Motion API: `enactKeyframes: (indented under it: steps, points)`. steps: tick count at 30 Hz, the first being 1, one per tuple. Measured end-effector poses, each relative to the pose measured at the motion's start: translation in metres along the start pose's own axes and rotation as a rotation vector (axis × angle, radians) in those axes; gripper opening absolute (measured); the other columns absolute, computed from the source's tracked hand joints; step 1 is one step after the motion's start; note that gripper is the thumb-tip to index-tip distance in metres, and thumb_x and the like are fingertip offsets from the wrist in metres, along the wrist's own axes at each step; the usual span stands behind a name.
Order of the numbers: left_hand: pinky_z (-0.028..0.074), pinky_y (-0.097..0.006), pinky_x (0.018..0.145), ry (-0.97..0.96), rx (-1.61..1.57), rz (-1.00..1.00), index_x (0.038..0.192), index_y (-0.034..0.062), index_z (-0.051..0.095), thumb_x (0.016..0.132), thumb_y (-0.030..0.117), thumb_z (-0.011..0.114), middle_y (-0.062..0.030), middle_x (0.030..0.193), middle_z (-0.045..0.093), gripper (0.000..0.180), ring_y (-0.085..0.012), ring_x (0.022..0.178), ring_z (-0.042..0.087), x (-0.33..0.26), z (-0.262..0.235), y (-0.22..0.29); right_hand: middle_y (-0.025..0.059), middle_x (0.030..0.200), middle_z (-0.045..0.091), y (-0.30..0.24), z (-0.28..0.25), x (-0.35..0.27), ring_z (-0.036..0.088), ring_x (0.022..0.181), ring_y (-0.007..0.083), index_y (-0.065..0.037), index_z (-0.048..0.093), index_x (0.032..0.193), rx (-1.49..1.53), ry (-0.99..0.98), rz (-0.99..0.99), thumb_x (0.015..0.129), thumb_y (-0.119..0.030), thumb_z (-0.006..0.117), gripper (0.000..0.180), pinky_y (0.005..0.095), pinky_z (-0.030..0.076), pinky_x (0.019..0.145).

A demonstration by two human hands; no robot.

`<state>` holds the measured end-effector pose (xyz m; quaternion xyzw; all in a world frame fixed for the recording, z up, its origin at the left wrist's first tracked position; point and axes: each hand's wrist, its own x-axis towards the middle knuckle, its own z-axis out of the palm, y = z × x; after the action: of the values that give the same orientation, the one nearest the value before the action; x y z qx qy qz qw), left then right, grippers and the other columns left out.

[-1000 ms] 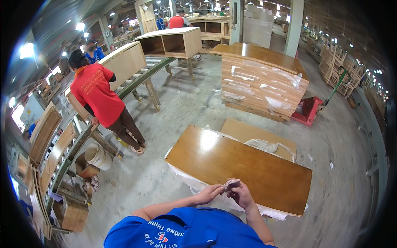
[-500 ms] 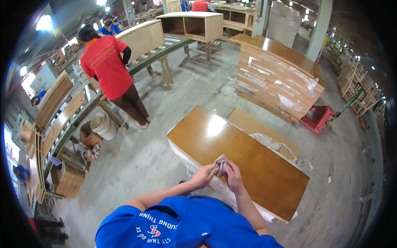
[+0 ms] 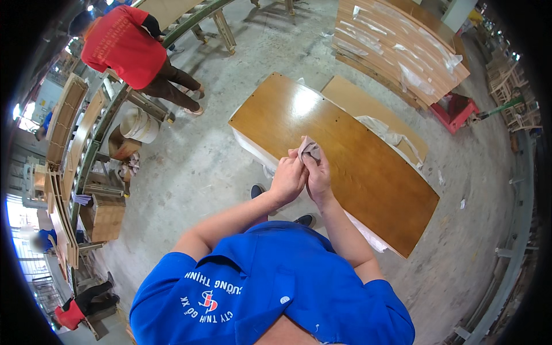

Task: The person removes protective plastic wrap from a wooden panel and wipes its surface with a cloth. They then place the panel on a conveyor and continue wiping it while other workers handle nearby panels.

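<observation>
Close together before my chest, both hands are on a small folded greyish-pink sheet (image 3: 309, 148), which looks like sandpaper or cloth. My right hand (image 3: 319, 179) pinches it, thumb in front and fingers behind. My left hand (image 3: 288, 179) is closed against its lower left side; its fingertips are partly hidden. Beneath and beyond the hands lies a long, glossy brown wooden panel (image 3: 356, 167), with small dark holes along its edges and white wrapping under its near side.
Flat cardboard (image 3: 368, 106) and crumpled white wrap (image 3: 391, 137) lie beyond the panel. A wrapped board stack (image 3: 397, 52) and a red pallet jack (image 3: 455, 112) stand far right. Far left are a person in red (image 3: 123, 46), a white bucket (image 3: 140, 125) and a roller conveyor (image 3: 95, 135).
The view has tipped downward, bringing my shoes into sight. My hands have drawn closer together, and the folded sheet now sticks up above the right fingers.
</observation>
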<state>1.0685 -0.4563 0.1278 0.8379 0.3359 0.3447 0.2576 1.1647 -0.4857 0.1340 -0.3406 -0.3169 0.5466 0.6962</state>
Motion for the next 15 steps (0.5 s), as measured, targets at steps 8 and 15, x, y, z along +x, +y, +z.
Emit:
enactKeyframes:
  steps: [8,15]
  points:
    - [0.037,-0.042,0.077,-0.246,0.136,-0.218,0.103,0.0025,0.049,0.082,0.013,0.051,-0.0149,0.087,0.056,0.024,-0.0328,0.088,0.052,0.017,-0.006,-0.058,0.0112,0.094,0.060,0.045,-0.001,0.055,0.059,0.087,0.0197,-0.004,0.048,0.112,0.041,0.130,0.160,0.091,-0.008,0.038,0.024,0.0323,0.047,0.081]
    - [0.039,-0.042,0.082,-0.106,-0.066,-0.421,0.101,0.0055,0.053,0.083,0.019,0.051,-0.0141,0.098,0.052,0.022,-0.0318,0.095,0.049,-0.042,-0.027,-0.155,0.0092,0.083,0.055,0.103,-0.019,0.138,0.050,0.059,0.0140,-0.009,0.047,0.110,0.199,0.305,0.318,0.088,-0.005,0.033,0.026,0.0282,0.041,0.051]
